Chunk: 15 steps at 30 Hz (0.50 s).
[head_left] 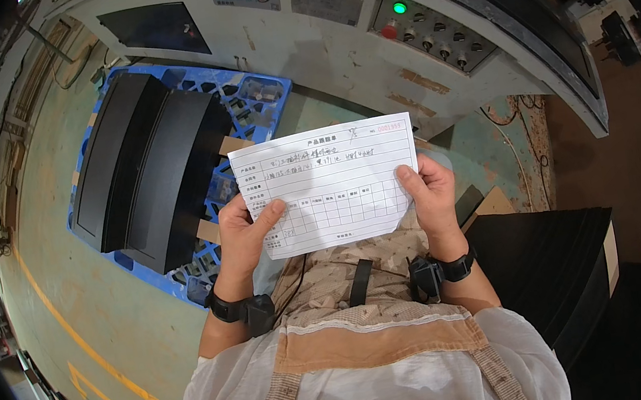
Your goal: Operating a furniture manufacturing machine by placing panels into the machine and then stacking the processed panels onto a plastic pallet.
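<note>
A white paper form [334,182] with a printed table and handwriting is stretched between both hands in front of my waist. My left hand [243,230] pinches its lower left edge, thumb on top of the sheet. On the opposite edge my right hand [430,189] grips it the same way, thumb on the face and fingers behind. The sheet lies tilted slightly, its left side lower. Each wrist wears a black strap with a small dark box.
Left of me, a blue plastic pallet [262,94] bears large curved black panels [158,165]. A grey machine [314,31] with a button panel [435,27] and lit green lamp stands ahead. Dark stacked sheets [539,260] are at my right. A yellow line [88,344] runs along the floor.
</note>
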Each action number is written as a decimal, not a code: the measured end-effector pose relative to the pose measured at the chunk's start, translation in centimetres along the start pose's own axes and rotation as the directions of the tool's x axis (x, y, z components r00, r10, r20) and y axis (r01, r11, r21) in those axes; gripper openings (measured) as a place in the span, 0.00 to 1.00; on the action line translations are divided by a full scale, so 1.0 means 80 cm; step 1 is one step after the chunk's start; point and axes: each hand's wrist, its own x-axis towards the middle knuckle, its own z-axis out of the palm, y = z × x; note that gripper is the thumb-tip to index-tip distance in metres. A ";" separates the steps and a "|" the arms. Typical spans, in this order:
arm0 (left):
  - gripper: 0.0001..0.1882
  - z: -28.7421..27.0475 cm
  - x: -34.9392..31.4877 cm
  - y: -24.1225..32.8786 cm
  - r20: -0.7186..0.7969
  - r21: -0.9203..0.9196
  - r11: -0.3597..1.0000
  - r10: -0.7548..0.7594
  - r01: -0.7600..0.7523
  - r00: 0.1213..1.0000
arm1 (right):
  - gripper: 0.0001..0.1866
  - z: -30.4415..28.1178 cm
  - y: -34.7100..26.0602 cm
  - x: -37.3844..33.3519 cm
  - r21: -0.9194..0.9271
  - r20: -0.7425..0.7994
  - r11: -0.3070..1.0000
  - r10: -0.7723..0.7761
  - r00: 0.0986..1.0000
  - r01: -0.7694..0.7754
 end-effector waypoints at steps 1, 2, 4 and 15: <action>0.13 0.001 0.001 0.001 -0.004 0.003 1.000 0.002 -0.002 1.000 | 0.07 0.000 -0.001 0.001 0.001 0.000 1.000 -0.016 1.000 0.016; 0.13 0.001 0.001 0.001 -0.002 0.002 1.000 0.002 -0.002 1.000 | 0.07 0.000 -0.002 0.001 0.000 -0.001 1.000 -0.017 1.000 0.017; 0.13 0.001 0.001 0.001 0.004 -0.012 1.000 0.005 -0.005 1.000 | 0.06 -0.002 -0.002 0.002 0.000 0.004 1.000 -0.024 1.000 0.024; 0.13 0.000 -0.002 0.000 -0.001 0.014 1.000 0.013 -0.013 1.000 | 0.06 -0.004 0.001 -0.002 0.011 0.022 1.000 -0.026 0.999 0.026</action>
